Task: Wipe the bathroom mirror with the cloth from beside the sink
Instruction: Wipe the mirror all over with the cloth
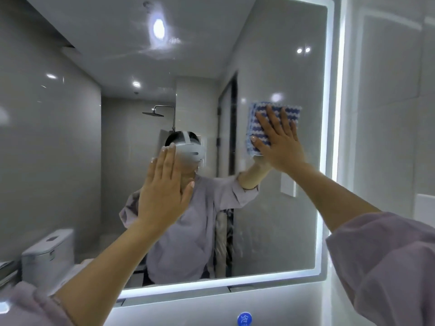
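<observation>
A large wall mirror (117, 67) with a lit white border fills the view. My right hand (280, 140) presses a blue and white striped cloth (257, 128) flat against the glass at the mirror's right side, fingers spread over it. My left hand (164, 184) is raised in front of the mirror's middle, palm flat, fingers together and holding nothing; whether it touches the glass I cannot tell. Smears show on the glass near the top and at the lower right.
The mirror reflects a person in a lilac top, a toilet (49, 252), a shower head (154, 112) and a dark door frame. A pale tiled wall (388, 90) lies right of the mirror. A round blue sticker (244, 319) sits below the mirror's bottom edge.
</observation>
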A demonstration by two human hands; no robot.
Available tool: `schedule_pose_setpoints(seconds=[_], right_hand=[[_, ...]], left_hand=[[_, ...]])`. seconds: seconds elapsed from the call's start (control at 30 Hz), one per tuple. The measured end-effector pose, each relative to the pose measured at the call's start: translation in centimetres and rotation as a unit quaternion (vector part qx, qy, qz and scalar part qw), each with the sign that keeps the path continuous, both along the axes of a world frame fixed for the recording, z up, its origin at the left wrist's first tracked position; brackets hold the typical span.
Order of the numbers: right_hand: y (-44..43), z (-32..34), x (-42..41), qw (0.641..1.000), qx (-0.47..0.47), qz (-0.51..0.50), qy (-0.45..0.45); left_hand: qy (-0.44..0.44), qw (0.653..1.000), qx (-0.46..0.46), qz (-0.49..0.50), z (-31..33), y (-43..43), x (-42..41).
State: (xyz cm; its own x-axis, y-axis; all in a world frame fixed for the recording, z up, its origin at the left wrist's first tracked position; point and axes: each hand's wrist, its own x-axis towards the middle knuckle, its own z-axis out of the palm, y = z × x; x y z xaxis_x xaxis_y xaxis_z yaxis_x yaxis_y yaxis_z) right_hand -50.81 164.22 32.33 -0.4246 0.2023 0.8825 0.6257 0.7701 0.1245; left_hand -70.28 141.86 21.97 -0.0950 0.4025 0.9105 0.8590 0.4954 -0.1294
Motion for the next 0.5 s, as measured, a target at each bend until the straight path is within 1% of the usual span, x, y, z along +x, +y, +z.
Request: schedule_pose_setpoints(seconds=[0.1, 0.17, 0.37, 0.5], right_hand=[[1.9, 0.1, 2.7, 0.997, -0.068, -0.009, 0.029], [2.7, 0.0, 4.0, 0.995, -0.097, -0.007, 0.036], [2.5, -0.2, 4.1, 0.993, -0.110, -0.005, 0.049], [2.8, -0.1, 4.0, 0.993, -0.108, -0.011, 0.040]], left_hand=[[-0.010, 1.000, -0.013, -0.006, -0.5, 0.6, -0.3], [-0.003, 1.000, -0.010, -0.018, -0.8, 0.9, -0.7], [0.022, 0.999, 0.010, -0.030, -1.3, 1.6, -1.6], [0.015, 1.000, 0.002, -0.004, -1.4, 1.7, -1.3]])
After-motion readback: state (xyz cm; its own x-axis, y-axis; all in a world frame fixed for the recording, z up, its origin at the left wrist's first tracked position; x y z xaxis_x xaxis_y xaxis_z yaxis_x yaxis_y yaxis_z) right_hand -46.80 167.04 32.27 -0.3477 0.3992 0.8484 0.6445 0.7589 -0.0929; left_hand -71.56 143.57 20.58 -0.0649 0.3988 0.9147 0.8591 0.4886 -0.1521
